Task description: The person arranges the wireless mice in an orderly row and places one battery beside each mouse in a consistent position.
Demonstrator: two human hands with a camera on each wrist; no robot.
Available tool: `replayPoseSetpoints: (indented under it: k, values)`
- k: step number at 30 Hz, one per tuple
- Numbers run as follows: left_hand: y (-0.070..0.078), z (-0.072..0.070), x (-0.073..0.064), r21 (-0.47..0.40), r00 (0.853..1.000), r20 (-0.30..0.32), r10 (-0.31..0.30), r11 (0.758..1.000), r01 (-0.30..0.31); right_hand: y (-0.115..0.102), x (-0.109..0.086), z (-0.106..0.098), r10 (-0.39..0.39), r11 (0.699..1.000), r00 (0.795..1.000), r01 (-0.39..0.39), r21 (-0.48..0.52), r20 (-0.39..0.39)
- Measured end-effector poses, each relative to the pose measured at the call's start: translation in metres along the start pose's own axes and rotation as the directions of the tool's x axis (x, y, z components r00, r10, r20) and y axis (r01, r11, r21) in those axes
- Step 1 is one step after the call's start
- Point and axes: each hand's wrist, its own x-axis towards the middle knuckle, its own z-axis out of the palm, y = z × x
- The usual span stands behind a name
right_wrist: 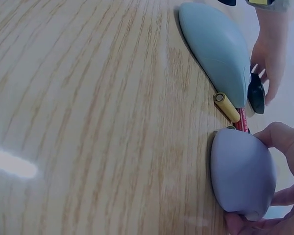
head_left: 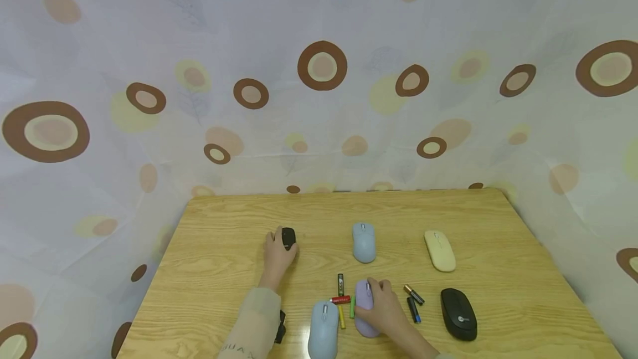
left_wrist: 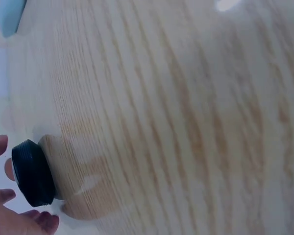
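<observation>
At the left of the table, in the head view, my left hand (head_left: 279, 251) is around a small black mouse (head_left: 288, 238). The left wrist view has this mouse (left_wrist: 33, 172) between the thumb below it and the fingers on its other side. My right hand (head_left: 385, 308) grips a purple mouse (head_left: 365, 320) from its right side, nearer the front. In the right wrist view, thumb and fingers lie along the edges of the purple mouse (right_wrist: 242, 171). Beside it are a green battery (head_left: 352, 307), a red battery (head_left: 341, 299) and a yellow battery (head_left: 341, 317).
A light blue mouse (head_left: 323, 330) lies in front, another blue mouse (head_left: 364, 244) farther back. Rightward are a yellow mouse (head_left: 441, 251) and a larger black mouse (head_left: 458, 314). Dark batteries (head_left: 413, 310) lie right of my right hand. Patterned curtain (head_left: 319, 126) surrounds the wooden table (head_left: 219, 220).
</observation>
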Motion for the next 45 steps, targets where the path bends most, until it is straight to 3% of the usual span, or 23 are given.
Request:
replayPoseSetpoints:
  k: [5, 9, 15, 22, 27, 36, 45]
  values:
    - [0.009, -0.007, -0.013, 0.078, 0.986, -0.050, 0.156, 0.985, -0.152, -0.002, -0.001, -0.001, 0.002, 1.000, 1.000, -0.002, 0.007, 0.004]
    - [0.023, -0.013, -0.033, 0.112, 0.966, -0.026, 0.259, 0.961, -0.255, -0.001, -0.002, -0.001, 0.001, 1.000, 1.000, -0.001, -0.001, -0.004]
    - [0.039, -0.013, -0.071, 0.085, 0.949, 0.065, 0.309, 0.946, -0.314, -0.001, -0.002, -0.001, -0.018, 1.000, 1.000, 0.017, -0.011, -0.021]
    - [0.048, -0.007, -0.109, 0.049, 0.932, 0.221, 0.287, 0.951, -0.305, -0.001, -0.002, 0.000, -0.024, 1.000, 1.000, 0.024, -0.006, -0.018]
    - [0.051, -0.005, -0.126, 0.067, 0.920, 0.320, 0.228, 0.963, -0.262, 0.001, -0.001, 0.000, -0.015, 1.000, 1.000, 0.015, -0.002, 0.001]
    - [0.048, -0.001, -0.137, 0.103, 0.904, 0.407, 0.133, 0.976, -0.190, 0.000, -0.001, 0.001, -0.006, 1.000, 1.000, 0.006, -0.004, -0.005]
    - [0.045, 0.004, -0.140, 0.058, 0.880, 0.469, 0.077, 0.991, -0.117, 0.001, -0.001, 0.002, -0.002, 1.000, 1.000, 0.002, -0.002, -0.010]
